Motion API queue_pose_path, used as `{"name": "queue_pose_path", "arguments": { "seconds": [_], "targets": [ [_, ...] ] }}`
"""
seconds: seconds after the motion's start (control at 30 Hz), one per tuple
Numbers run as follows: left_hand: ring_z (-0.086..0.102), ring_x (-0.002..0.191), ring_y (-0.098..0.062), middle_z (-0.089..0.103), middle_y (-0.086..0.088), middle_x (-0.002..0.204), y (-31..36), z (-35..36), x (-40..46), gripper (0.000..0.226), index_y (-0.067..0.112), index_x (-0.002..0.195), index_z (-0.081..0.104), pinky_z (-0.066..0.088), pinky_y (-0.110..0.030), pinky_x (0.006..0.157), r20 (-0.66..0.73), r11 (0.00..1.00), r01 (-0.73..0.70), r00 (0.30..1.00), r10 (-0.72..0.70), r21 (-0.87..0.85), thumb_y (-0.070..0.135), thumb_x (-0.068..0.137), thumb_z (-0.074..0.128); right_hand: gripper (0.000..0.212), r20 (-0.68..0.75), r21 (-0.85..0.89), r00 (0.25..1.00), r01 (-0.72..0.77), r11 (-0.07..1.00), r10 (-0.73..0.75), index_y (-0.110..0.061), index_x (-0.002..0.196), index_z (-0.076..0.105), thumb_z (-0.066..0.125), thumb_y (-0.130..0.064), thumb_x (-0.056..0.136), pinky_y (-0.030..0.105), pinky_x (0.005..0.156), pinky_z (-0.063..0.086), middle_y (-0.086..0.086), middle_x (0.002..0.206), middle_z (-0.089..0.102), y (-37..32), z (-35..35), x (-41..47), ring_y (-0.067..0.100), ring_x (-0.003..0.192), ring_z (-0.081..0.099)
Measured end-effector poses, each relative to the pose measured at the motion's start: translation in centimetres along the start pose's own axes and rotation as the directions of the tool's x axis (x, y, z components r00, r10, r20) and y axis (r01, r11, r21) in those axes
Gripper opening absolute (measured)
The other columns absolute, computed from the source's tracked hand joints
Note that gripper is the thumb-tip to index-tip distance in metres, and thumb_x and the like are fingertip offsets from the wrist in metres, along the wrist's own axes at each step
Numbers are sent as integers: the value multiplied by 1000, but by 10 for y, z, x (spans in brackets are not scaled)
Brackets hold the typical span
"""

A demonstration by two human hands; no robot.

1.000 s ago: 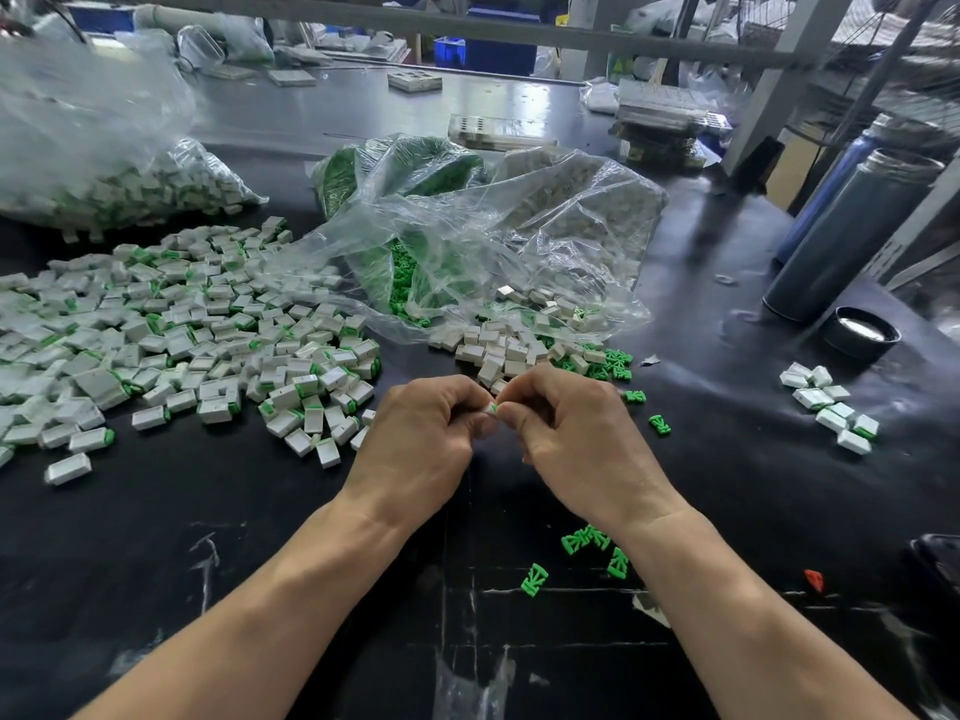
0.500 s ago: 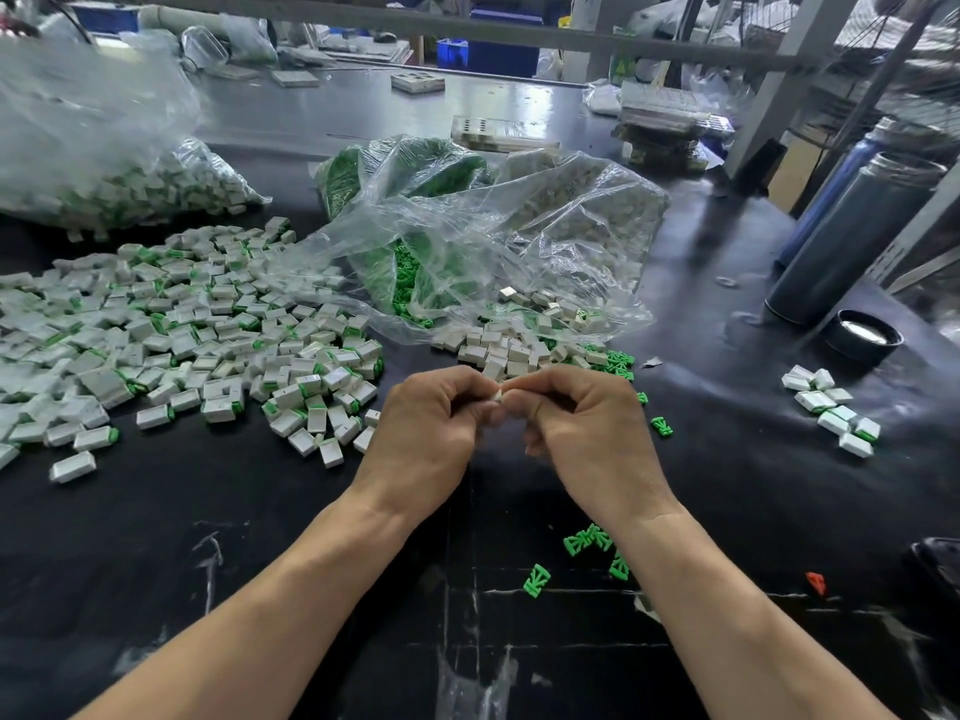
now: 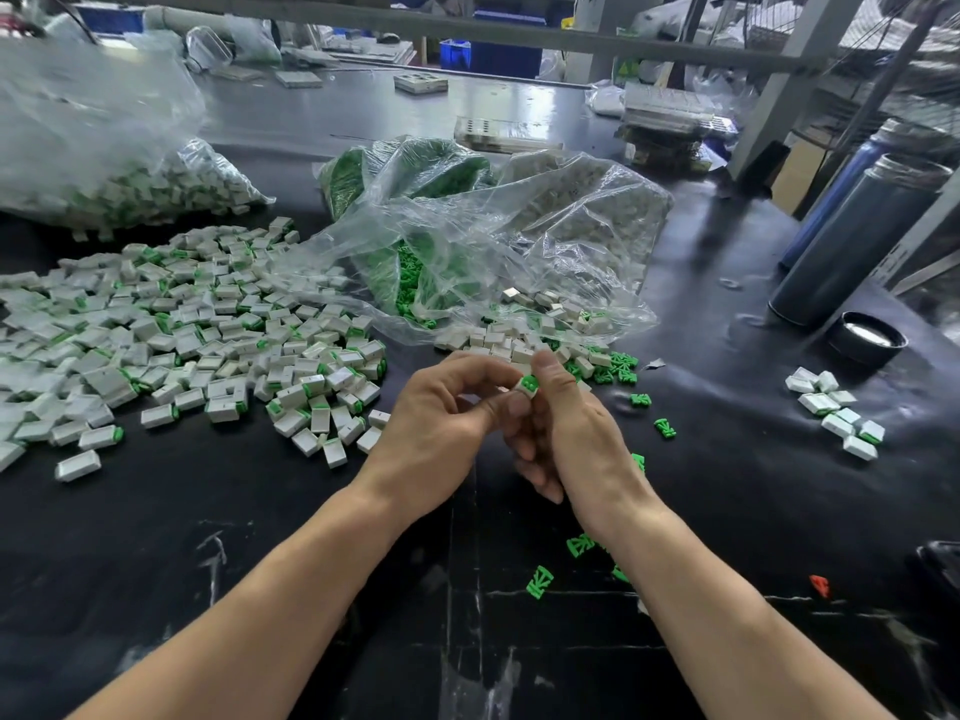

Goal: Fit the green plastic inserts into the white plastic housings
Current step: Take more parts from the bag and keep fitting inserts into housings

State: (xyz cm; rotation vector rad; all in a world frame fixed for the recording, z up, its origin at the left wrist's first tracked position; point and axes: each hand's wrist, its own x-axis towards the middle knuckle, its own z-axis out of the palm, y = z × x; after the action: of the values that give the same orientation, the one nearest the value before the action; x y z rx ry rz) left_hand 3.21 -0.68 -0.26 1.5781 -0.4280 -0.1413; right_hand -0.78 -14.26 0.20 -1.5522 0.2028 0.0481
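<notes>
black tabletop (image 3: 727,485), heaps of finished pieces: left hand (image 3: 441,423) and right hand (image 3: 576,433) pinch one small white plastic housing (image 3: 519,389), green plastic insert (image 3: 530,383) facing up, seemingly for seating by thumb pressure.

**A factory assembly bench**

This is a small-parts assembly workshop. A long black desk (image 3: 727,485) carries a great heap of white plastic pieces with green ends (image 3: 182,335), and clear plastic bags (image 3: 467,241) spill more white and green parts beside it. Loose green clips (image 3: 540,582) lie scattered on the scuffed top. Grey metal racking (image 3: 795,70) rises behind, with blue storage bins (image 3: 454,46) and stacked trays (image 3: 670,109) farther back.
</notes>
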Motion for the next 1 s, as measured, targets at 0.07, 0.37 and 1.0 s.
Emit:
{"name": "queue_pose_path", "arguments": {
  "seconds": [0.07, 0.37, 1.0],
  "targets": [
    [71, 83, -28, 69, -15, 109, 0, 0, -1, 8, 8, 95, 74, 54, -60, 94, 21, 1000, 6, 1000, -6, -17, 1, 92, 71, 66, 11, 42, 1000, -4, 999, 3, -36, 62, 72, 32, -66, 105, 21, 37, 29, 0, 60, 45, -3, 2, -3, 12, 46, 39],
    [72, 92, -26, 75, -6, 93, -3, -1, -1, 8, 22, 98, 72, 56, -51, 96, 62, 999, 5, 998, -8, 43, 24, 91, 73, 54, 25, 135, 1000, -6, 991, 3, -26, 81, 75, 37, -52, 108, 18, 36, 25, -5, 58, 35, -6, 6, -5, 6, 41, 29],
    [71, 82, -19, 77, -7, 89, -6, 4, -5, 11, 17, 93, 73, 57, -41, 83, 46, 998, 57, 997, -57, -1, 27, 89, 73, 54, -197, -166, 970, 107, 980, -140, -41, 70, 73, 27, -64, 87, 31, 64, 41, -15, 52, 60, 17, 16, 8, -2, 53, 54]
  ]
}}
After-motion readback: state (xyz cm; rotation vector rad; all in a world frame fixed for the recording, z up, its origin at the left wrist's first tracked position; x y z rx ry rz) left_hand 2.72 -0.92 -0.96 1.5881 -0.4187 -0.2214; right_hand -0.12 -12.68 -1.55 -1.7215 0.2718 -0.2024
